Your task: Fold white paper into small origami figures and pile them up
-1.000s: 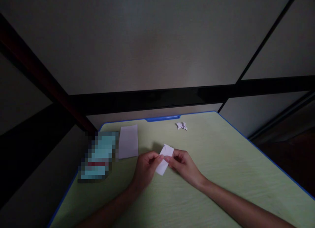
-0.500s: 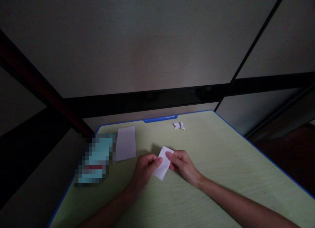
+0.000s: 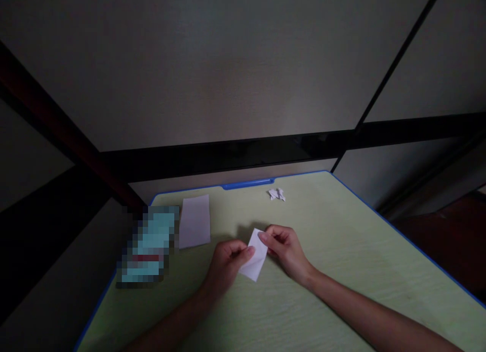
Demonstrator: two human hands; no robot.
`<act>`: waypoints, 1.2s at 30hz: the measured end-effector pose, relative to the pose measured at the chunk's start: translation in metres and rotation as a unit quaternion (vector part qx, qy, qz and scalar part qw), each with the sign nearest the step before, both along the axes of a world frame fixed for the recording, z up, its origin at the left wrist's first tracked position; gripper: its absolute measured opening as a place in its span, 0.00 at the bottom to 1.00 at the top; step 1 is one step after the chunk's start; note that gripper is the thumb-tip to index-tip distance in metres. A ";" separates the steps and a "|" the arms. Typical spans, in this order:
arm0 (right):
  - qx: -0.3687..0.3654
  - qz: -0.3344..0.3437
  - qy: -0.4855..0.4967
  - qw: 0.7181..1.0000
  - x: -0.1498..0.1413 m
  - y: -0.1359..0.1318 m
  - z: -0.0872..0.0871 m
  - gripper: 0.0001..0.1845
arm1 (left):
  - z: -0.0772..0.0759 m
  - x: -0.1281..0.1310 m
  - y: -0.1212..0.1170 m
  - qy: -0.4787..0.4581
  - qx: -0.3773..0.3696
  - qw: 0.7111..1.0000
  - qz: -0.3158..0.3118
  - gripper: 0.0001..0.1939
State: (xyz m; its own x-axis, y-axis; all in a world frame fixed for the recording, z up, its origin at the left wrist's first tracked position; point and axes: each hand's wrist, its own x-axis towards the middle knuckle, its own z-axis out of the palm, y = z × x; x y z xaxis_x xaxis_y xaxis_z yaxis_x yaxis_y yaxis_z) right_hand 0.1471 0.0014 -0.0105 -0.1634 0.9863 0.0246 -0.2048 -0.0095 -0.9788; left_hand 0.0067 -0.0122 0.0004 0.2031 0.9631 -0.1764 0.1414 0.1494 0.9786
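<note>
A small folded piece of white paper (image 3: 255,262) is held between both hands above the table (image 3: 326,311), its long side tilted. My left hand (image 3: 228,263) pinches its left edge, thumb on top and fingers curled beneath. At the upper right corner, my right hand (image 3: 286,248) grips it with the thumb lying over the face and the fingers bent behind. The underside of the paper and the fingertips below it are hidden.
Left of the hands lies a stack of white paper sheets (image 3: 195,221), beside a blurred-out turquoise object (image 3: 152,245). Small folded paper pieces (image 3: 277,194) lie near the far edge, close to a blue handle strip (image 3: 248,184). A panelled wall (image 3: 228,78) rises behind.
The paper has turned slightly more upright and shifted a little right. My right thumb has moved up towards its top corner, and the right fingers have lifted slightly.
</note>
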 end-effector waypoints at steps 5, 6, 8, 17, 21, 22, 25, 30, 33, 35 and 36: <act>-0.020 -0.017 0.013 1.000 0.000 0.002 -0.004 0.18 | 0.001 0.000 0.001 0.021 0.008 1.000 -0.014 0.15; -0.024 -0.016 0.013 0.999 0.000 0.002 -0.004 0.18 | 0.001 0.000 0.001 0.024 0.011 1.000 -0.013 0.15; -0.028 -0.019 0.002 0.999 0.000 0.002 -0.003 0.18 | 0.002 0.000 0.001 0.029 0.021 0.999 -0.005 0.15; 0.007 0.034 -0.099 0.994 -0.001 0.000 0.002 0.22 | 0.002 0.000 -0.001 0.015 0.021 1.000 0.014 0.15; 0.063 0.020 -0.165 0.984 0.003 -0.004 0.003 0.23 | 0.002 -0.002 0.002 0.011 -0.003 0.999 -0.047 0.14; 0.076 0.026 -0.181 0.980 0.003 -0.004 0.003 0.23 | 0.002 -0.003 0.003 0.006 -0.018 0.998 -0.067 0.14; 0.078 0.063 -0.191 0.976 0.003 -0.002 0.003 0.22 | 0.005 -0.004 0.006 -0.006 -0.047 0.994 -0.103 0.13; 0.061 0.047 -0.160 0.984 0.001 -0.002 0.000 0.24 | 0.004 -0.004 0.005 -0.034 -0.058 0.992 -0.108 0.14; 0.054 0.013 -0.156 0.986 0.000 -0.004 0.003 0.24 | 0.001 -0.003 0.005 -0.052 -0.060 0.993 -0.093 0.15; 0.041 0.030 -0.147 0.988 -0.001 -0.004 0.005 0.23 | -0.001 -0.004 0.004 -0.056 -0.038 0.996 -0.059 0.16; 0.037 0.050 -0.146 0.987 -0.002 -0.005 0.006 0.23 | -0.001 -0.004 0.004 -0.055 -0.023 0.997 -0.037 0.17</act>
State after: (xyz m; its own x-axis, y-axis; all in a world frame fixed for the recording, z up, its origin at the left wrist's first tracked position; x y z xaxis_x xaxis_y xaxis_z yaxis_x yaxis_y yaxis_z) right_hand 0.1453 -0.0035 -0.0049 -0.2713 0.9619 0.0338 0.0844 0.0588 -0.9947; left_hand 0.0030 -0.0081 -0.0007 0.2947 0.9359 -0.1928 0.0451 0.1879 0.9811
